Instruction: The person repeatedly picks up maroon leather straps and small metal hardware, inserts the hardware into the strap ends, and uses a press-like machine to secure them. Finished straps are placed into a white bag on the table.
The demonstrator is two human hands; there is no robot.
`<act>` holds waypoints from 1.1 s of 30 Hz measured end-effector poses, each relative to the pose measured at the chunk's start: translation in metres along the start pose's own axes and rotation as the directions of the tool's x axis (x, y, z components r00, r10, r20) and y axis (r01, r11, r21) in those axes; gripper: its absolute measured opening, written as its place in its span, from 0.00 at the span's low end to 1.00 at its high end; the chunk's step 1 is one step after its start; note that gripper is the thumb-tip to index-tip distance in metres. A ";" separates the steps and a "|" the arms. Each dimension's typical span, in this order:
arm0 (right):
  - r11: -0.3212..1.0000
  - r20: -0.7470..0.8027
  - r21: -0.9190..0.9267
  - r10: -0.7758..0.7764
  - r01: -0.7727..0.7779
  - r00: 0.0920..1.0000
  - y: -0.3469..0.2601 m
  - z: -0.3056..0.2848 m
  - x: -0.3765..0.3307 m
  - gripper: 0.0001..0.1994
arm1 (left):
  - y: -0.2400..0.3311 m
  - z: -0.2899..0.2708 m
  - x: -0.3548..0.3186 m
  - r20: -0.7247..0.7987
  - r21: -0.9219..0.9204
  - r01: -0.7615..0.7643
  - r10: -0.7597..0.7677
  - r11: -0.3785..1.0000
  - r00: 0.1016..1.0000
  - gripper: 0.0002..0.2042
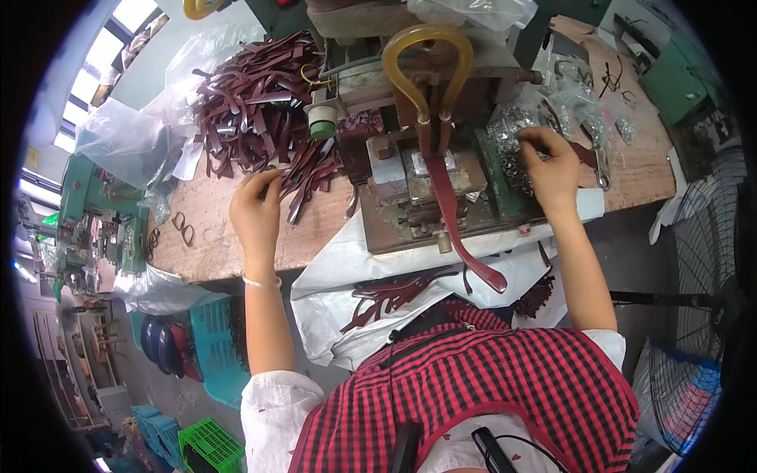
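Head view: my left hand (256, 206) pinches a maroon strap (303, 177) off the bench (209, 236) pile; my right hand (552, 169) closes on metal fittings (509, 138), both beside the press (430, 185) for feeding.

Workshop clutter around the press

A black floor fan (694, 315) stands at right; teal crates (213, 331) and a green crate (209, 448) sit on the floor at left; a green machine (98, 213) beyond the wooden surface (213, 236); clear plastic bags (126, 134) lie crumpled.

wooden workbench (213, 236); maroon strap pile (256, 106), press machine (426, 158), clear plastic bags (134, 130), metal fittings (512, 146) on it
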State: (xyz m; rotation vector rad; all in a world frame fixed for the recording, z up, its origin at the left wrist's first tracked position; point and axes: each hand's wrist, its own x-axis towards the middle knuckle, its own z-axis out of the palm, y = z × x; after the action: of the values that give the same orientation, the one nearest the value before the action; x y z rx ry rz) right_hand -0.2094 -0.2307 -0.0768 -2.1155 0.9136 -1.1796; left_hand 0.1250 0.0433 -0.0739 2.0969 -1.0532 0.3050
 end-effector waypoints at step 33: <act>0.654 0.250 0.694 0.173 -0.301 0.953 -0.116 0.042 -0.011 0.20 | 0.097 -0.003 -0.032 -0.371 -0.525 -0.338 0.148 0.781 0.917 0.03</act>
State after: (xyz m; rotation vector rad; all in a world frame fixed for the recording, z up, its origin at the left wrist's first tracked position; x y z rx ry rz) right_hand -0.1427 -0.1444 -0.0179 -1.3566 0.4908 -0.9838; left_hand 0.0303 0.0278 -0.0376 1.3089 -1.0623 0.3721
